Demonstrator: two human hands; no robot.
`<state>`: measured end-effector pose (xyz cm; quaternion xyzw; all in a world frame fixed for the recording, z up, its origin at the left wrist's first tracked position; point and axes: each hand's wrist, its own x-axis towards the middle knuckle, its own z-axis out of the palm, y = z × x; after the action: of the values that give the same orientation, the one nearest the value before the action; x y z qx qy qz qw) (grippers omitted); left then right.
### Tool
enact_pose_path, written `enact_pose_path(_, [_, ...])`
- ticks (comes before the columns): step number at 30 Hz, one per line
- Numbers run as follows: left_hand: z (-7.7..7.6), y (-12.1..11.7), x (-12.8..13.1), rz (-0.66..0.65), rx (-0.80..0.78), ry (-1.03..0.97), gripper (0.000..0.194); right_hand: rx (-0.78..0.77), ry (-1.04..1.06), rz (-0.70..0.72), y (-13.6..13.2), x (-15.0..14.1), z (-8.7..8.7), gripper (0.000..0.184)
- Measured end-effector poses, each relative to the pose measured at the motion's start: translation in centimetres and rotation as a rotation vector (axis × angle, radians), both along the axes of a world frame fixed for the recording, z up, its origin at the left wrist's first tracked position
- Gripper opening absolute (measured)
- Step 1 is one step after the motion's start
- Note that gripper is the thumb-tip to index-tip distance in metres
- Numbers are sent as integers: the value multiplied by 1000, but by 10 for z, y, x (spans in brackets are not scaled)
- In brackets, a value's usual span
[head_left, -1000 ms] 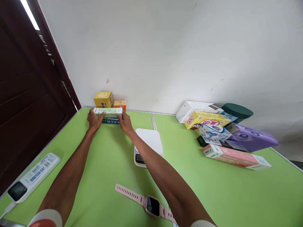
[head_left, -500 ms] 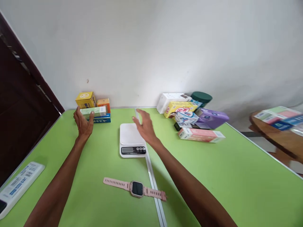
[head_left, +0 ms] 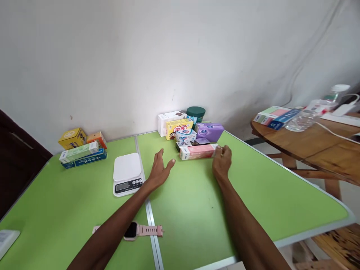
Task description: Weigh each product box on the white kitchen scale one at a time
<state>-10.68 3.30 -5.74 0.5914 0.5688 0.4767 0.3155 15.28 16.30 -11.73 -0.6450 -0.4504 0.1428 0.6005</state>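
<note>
My right hand (head_left: 222,163) rests its curled fingertips against the right end of a long pink and white box (head_left: 197,151) lying on the green table (head_left: 197,198). My left hand (head_left: 159,171) hovers open, fingers spread, a little left of that box's other end and holds nothing. Behind the pink box sits a pile of packages: a white box (head_left: 168,119), a yellow carton (head_left: 178,128), a purple pouch (head_left: 209,131) and a dark green lid (head_left: 196,111).
A white kitchen scale (head_left: 127,173) stands left of my left hand. A pink smartwatch (head_left: 140,230) lies near the front edge. Stacked boxes (head_left: 81,149) sit at the back left. A wooden table (head_left: 312,137) with boxes and a bottle stands to the right.
Both hands left the stacked boxes at the back left and swung right. My right hand has reached the pink box's end; my left hand has crossed past the scale.
</note>
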Motion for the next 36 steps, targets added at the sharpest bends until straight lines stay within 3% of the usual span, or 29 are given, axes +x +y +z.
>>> enact_pose_path(4, [-17, 39, 33, -28, -132, -20, 98, -24, 16, 49, 4, -7, 5, 87])
enact_pose_path(8, [-21, 57, 50, -3, -175, -36, 92, -42, -12, 113, -10, -11, 8, 82])
enact_pose_path(15, [-27, 24, 28, 161, -143, 34, 90, -36, -44, 288, -51, -47, 6, 73])
enact_pose_path(20, [-27, -2, 3, 263, -87, 107, 75, -6, 57, 368, -74, -69, 12, 65])
enact_pose_path(24, [-7, -19, -21, 285, 92, 147, 63, 105, 159, 366, -89, -85, 38, 59])
enact_pose_path(27, [24, -33, -54, 314, 210, 167, 54, 191, 235, 402, -96, -112, 59, 53])
enact_pose_path(31, [62, -54, -112, 423, 230, 172, 51, 193, 333, 541, -99, -163, 76, 52])
enact_pose_path(33, [70, -64, -140, 470, 203, 213, 49, 162, 370, 620, -99, -190, 80, 54])
enact_pose_path(36, [65, -75, -173, 544, 129, 326, 42, 111, 374, 705, -99, -224, 79, 55])
